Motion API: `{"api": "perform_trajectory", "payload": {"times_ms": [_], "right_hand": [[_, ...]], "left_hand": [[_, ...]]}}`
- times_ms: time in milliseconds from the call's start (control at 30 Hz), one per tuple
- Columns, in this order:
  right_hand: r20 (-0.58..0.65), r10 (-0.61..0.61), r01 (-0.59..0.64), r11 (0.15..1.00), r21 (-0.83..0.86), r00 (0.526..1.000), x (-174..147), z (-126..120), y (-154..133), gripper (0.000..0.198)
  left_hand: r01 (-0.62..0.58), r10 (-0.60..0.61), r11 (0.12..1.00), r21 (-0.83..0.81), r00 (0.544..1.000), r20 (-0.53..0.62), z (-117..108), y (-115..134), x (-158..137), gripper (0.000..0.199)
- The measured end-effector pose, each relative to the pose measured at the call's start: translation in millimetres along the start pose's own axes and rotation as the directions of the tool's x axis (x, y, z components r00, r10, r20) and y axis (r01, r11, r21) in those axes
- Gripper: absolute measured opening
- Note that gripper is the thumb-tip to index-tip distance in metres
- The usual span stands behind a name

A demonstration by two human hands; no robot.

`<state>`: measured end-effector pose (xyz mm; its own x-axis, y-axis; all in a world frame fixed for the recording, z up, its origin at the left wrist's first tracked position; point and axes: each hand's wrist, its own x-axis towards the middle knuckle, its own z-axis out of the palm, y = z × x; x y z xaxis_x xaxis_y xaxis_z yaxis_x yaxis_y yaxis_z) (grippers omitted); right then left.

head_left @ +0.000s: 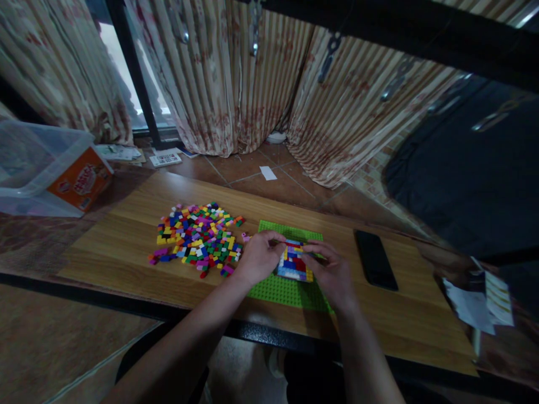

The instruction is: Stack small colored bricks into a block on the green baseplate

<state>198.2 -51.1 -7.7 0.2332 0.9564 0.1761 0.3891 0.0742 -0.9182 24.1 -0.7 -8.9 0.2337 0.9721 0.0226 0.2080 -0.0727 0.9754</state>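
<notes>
A rectangular build of building bricks, in blue, red, white, yellow and light blue, sits over the green studded baseplate. My left hand is closed at the build's upper left, thumb and forefinger against its edge. From the other side, my right hand pinches at the upper right corner with its fingers curled. My fingertips cover parts of the far rows, so any single small brick between them is hidden. Left of the baseplate lies a wide pile of loose coloured bricks.
A black phone lies right of the baseplate on the wooden table. A clear plastic bin with an orange label stands beyond the left end. Papers lie by the right end, and curtains hang behind.
</notes>
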Motion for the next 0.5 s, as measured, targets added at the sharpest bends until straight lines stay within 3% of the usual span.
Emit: {"api": "perform_trajectory", "payload": {"times_ms": [133,500], "right_hand": [[-0.038,0.054,-0.052,0.998,0.040,0.998,0.8,1.2,1.4,0.016],[-0.082,0.058,-0.060,0.998,-0.032,0.995,-0.1,9.3,-3.5,0.016]], "left_hand": [[0.011,-0.011,1.000,0.005,1.000,0.006,0.7,-2.2,0.3,0.020],[-0.015,0.015,1.000,0.025,1.000,-0.001,1.2,0.9,-0.9,0.020]]}}
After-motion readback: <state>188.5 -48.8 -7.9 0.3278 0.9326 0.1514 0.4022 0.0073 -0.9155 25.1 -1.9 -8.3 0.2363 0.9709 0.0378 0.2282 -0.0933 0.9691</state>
